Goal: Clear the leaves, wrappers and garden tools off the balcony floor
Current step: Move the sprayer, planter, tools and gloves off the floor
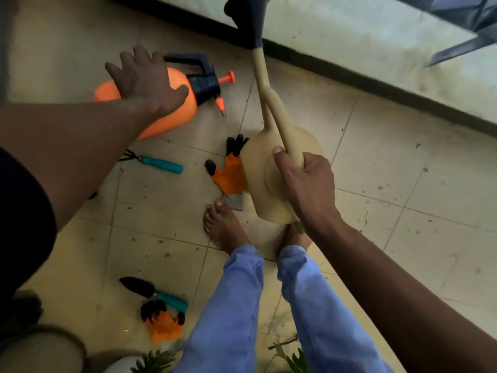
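An orange pump sprayer (177,109) with a black handle lies on its side on the tiled floor at the upper left. My left hand (145,79) is spread over its body, fingers straight. My right hand (306,184) grips the handle of a tan watering can (269,162), whose long spout with a dark rose points up toward the wall. Beside the can lies an orange and black glove (231,170). A teal-handled hand rake (158,162) lies left of it. A teal-handled trowel (150,290) and a second glove (164,321) lie at the lower left.
My bare feet (223,224) stand between the tools. A wall with a dark skirting (376,84) runs across the top right, with a dark chair (470,22) beyond it. Pots (53,348) and green plant leaves (156,362) sit at the bottom edge. Small leaf bits dot the tiles.
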Available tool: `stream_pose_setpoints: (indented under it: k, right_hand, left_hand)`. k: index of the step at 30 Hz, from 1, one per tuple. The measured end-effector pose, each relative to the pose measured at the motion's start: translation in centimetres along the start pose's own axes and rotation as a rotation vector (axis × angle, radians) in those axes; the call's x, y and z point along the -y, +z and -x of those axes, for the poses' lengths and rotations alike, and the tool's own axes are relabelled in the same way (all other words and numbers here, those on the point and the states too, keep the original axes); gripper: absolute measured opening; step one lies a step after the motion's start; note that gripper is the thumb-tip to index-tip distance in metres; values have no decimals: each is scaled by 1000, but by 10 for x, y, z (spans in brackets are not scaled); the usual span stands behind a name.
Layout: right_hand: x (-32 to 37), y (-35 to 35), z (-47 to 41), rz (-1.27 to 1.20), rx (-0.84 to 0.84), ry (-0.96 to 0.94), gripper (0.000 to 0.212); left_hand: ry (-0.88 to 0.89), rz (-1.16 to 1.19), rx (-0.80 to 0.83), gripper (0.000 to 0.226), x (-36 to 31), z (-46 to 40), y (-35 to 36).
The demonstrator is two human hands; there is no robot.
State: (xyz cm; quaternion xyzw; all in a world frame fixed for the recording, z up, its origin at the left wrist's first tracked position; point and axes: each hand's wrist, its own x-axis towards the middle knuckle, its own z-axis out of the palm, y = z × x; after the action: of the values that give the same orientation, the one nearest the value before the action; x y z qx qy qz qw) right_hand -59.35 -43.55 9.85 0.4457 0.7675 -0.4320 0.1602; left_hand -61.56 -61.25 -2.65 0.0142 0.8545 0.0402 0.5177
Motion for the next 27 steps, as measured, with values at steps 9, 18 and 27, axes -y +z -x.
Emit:
stream_pose_setpoints:
  k: [9,18,27]
  right_hand:
    - [4,-1,-5,58,4,-64,45]
    - [1,-4,-12,58,-20,-52,46]
    - [7,-54,21,-14,-48,26,45]
  left_hand:
    - [128,-300,-558,80,6,-69,-160]
    - [227,-364,-208,48,-17,-86,-180]
    - [210,-209,-271,34,-12,-6,-168]
